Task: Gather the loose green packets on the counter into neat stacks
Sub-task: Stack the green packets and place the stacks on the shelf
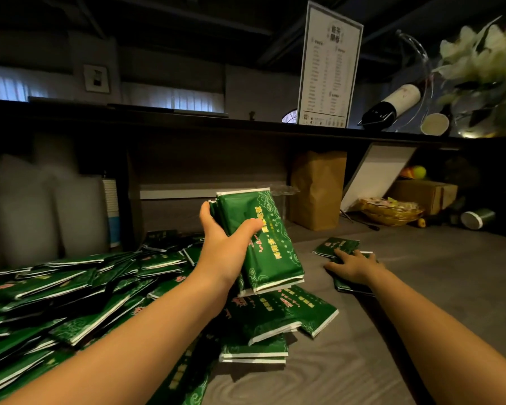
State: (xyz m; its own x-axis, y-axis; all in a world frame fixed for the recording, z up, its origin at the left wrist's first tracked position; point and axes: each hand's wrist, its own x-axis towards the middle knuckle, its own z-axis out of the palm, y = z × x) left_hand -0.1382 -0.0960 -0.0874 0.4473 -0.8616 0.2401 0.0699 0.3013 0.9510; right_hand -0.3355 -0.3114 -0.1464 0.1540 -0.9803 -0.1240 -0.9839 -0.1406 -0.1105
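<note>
Broadly, the counter (406,331) is grey wood-grain and takes up the lower frame. Biggest mass on it is the loose heap (70,290) of green packets, sprawled over your left half, overlapping at all angles, unsorted.

Next down is the held bundle (263,247): several packets pressed face to face, raised off the counter above the heap's right edge and tilted. Your left hand (224,249) grips it, thumb laid across the printed front, fingers curled round the far edge near the top.

Below the bundle is a low stack (254,350), two or so squared packets with a few more lying askew on top.

Out to the right, well apart from the heap, lie a few stray packets (338,247). Your right hand (354,267) lies flat on them, fingers straight and slightly spread, gripping nothing. One packet pokes out past the fingertips, another shows beneath the wrist.

Step in hand, as I read it: collecting. The bundle builds in the left hand while the right covers the strays. It looks early, since most of the heap is unsorted.

Next move calls for closing your right fingers on the strays, bringing them to the bundle and lining up the edges. Then set the lot down square on bare counter, clear of the heap. The wrappers look slick, so keep that thumb firm.
</note>
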